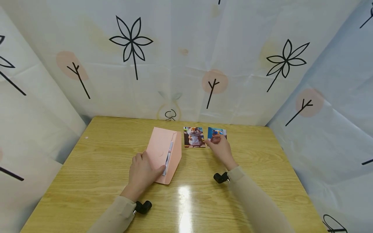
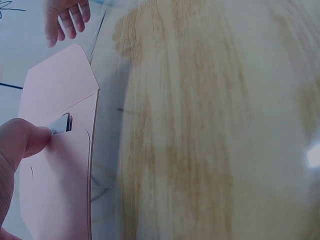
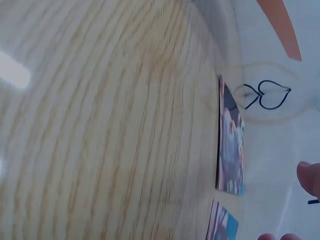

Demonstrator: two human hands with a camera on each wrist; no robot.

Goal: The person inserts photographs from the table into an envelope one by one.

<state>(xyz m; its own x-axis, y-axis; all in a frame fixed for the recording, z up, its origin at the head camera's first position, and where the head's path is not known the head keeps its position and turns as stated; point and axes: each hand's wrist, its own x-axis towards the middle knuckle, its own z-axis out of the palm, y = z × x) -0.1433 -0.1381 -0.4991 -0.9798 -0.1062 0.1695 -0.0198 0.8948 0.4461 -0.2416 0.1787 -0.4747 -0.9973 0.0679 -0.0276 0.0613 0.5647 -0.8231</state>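
My left hand (image 1: 142, 171) grips the lower left edge of a pale pink paper envelope (image 1: 155, 139), thumb across its front. The envelope leans up off the table, its flap (image 1: 176, 155) folded out to the right. Something white with a dark edge (image 2: 62, 124) shows in the opening by the thumb (image 2: 32, 137). Over the right one of two picture cards hovers my right hand (image 1: 221, 150), fingers loosely bent and holding nothing. That card (image 1: 212, 132) has a blue background and is partly covered. Beside it lies a card with a hamster in an apron (image 1: 194, 137).
The wooden table (image 1: 96, 155) ends just behind the cards at a white curtain (image 1: 175, 64) printed with flowers and twigs. Similar cloth hangs on both sides. A bright reflection (image 1: 185, 207) lies on the near tabletop.
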